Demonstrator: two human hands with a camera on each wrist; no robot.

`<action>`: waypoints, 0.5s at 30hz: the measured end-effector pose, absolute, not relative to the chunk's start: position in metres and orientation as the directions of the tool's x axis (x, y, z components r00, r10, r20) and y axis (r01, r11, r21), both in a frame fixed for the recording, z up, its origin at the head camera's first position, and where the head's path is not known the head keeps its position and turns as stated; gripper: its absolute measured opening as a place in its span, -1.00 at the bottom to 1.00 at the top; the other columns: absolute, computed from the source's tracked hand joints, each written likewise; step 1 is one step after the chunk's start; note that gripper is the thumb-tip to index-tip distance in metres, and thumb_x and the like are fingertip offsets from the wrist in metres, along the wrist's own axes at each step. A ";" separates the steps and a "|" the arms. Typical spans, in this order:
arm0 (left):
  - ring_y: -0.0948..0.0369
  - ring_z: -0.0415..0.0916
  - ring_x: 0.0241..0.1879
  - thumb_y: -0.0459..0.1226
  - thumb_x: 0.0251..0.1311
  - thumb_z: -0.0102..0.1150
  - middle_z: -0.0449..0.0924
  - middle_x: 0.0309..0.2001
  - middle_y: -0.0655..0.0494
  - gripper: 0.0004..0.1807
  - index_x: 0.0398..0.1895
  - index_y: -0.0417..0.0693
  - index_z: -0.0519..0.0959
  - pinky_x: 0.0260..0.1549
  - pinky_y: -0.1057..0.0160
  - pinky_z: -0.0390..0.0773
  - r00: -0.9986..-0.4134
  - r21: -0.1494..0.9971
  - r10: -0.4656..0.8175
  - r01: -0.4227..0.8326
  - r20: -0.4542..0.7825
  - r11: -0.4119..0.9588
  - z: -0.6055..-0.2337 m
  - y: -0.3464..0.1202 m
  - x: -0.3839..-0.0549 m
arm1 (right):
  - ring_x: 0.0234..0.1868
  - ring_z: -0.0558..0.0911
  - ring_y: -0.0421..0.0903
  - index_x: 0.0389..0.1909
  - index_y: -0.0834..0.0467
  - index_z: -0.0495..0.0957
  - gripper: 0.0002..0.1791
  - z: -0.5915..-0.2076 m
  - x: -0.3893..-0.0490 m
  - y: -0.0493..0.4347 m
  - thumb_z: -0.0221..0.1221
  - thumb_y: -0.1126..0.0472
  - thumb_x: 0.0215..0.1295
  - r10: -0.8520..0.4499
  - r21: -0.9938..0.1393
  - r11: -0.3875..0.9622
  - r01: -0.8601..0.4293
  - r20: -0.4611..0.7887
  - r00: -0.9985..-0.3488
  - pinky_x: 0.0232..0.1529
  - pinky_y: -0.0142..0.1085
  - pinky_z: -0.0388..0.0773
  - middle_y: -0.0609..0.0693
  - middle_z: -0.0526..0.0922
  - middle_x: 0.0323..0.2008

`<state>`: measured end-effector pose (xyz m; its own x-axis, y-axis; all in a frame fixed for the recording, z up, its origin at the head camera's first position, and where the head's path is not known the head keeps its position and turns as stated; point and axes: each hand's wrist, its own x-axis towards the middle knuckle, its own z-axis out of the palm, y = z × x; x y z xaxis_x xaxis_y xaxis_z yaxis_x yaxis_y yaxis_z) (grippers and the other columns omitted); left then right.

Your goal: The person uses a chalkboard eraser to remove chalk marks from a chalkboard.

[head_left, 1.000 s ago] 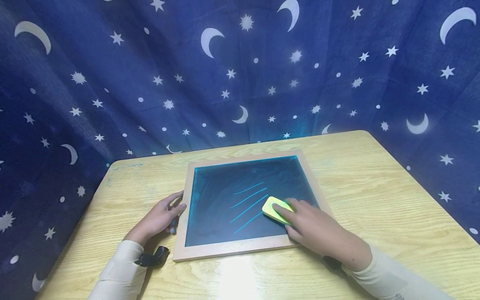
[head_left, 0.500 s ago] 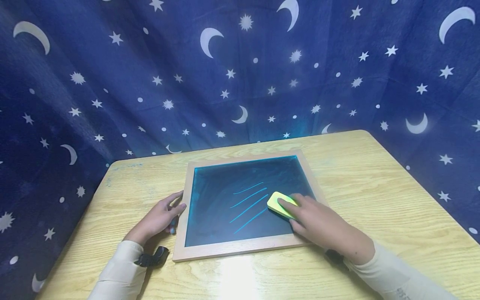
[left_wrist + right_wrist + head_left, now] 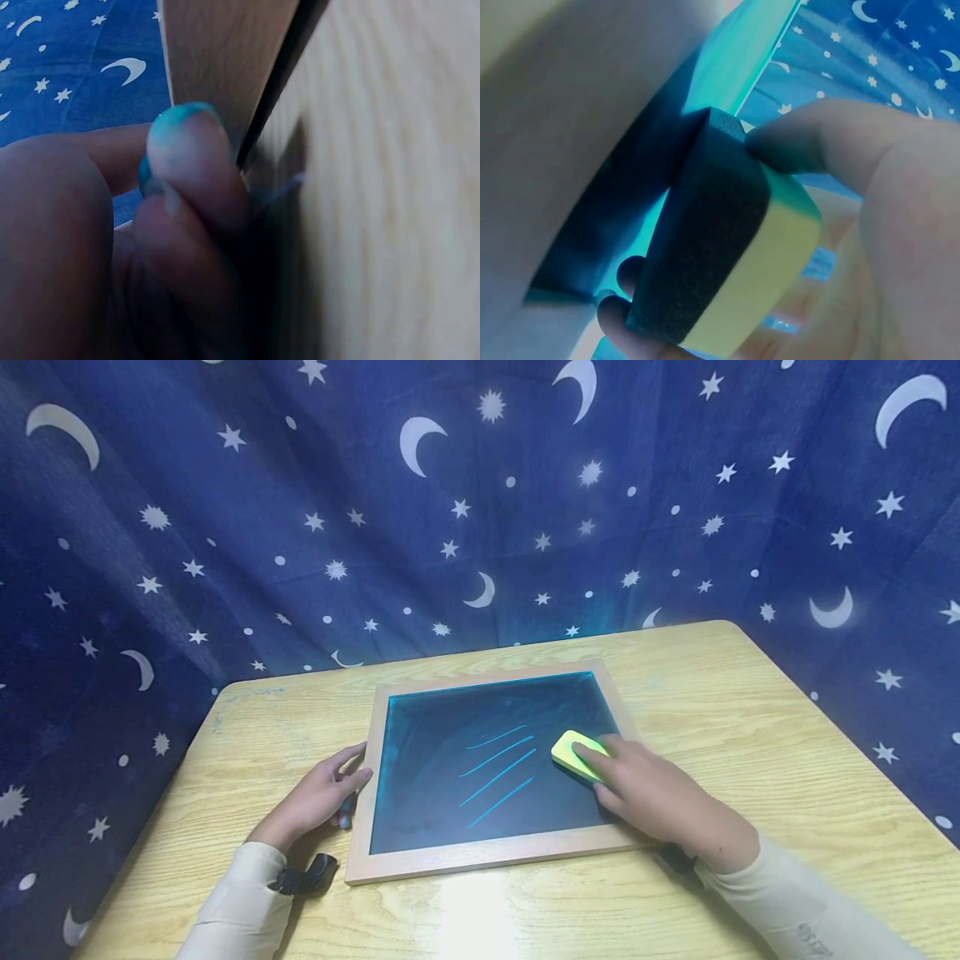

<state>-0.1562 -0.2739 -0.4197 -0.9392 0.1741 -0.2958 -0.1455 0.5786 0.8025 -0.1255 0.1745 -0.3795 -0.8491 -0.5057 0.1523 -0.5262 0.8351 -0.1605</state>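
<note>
A wood-framed chalkboard [image 3: 420, 810] lies on the table with several slanting blue chalk lines [image 3: 498, 768] in its middle. My right hand [image 3: 660, 793] grips a yellow chalkboard eraser [image 3: 573, 753] over the board's right part, right of the lines. In the right wrist view the eraser [image 3: 761, 277] shows its dark felt side beside the yellow body, fingers and thumb on opposite sides. My left hand [image 3: 318, 797] holds the board's left edge, thumb and index fingertips at the frame. In the left wrist view, curled fingers [image 3: 199, 161] with blue at one tip lie against the frame's side [image 3: 225, 52].
The light wooden table [image 3: 750, 752] reaches well past the board on all sides. A dark blue curtain [image 3: 480, 510] with moons and stars hangs behind and beside it. Blue smudges [image 3: 258, 692] mark the table's far left corner. A black strap [image 3: 307, 874] circles the left wrist.
My right hand has moved right and slightly away from me with the eraser, off the ends of the chalk lines. The left hand, the board and the lines look the same.
</note>
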 end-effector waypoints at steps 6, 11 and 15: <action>0.22 0.32 -0.76 -0.02 0.50 0.02 0.46 -0.63 0.09 -0.29 0.59 0.03 0.07 -0.70 0.19 0.53 -0.940 0.798 0.170 -0.144 -0.295 0.585 -0.420 -0.274 -0.156 | 0.07 0.61 0.25 0.37 0.08 0.45 -0.43 -0.379 -0.129 0.179 0.19 0.21 0.31 -0.476 -0.166 0.854 -0.494 0.136 -0.869 -0.01 0.14 0.62 0.30 0.54 0.17; 0.22 0.34 -0.76 -0.02 0.49 0.02 0.49 -0.61 0.08 -0.28 0.59 0.01 0.06 -0.69 0.18 0.55 -0.939 0.801 0.171 -0.148 -0.297 0.580 -0.420 -0.275 -0.156 | -0.08 0.63 0.14 0.35 0.09 0.47 -0.42 -0.379 -0.131 0.181 0.20 0.23 0.27 -0.461 -0.168 0.861 -0.479 0.136 -0.877 -0.15 0.07 0.64 0.27 0.58 0.08; 0.23 0.34 -0.76 -0.02 0.49 0.03 0.48 -0.62 0.08 -0.28 0.59 0.01 0.06 -0.68 0.18 0.56 -0.938 0.808 0.177 -0.151 -0.300 0.570 -0.420 -0.275 -0.156 | -0.30 0.53 -0.03 0.32 0.09 0.49 -0.43 -0.378 -0.132 0.182 0.22 0.24 0.24 -0.459 -0.162 0.863 -0.479 0.144 -0.876 -0.34 -0.09 0.56 0.17 0.59 -0.09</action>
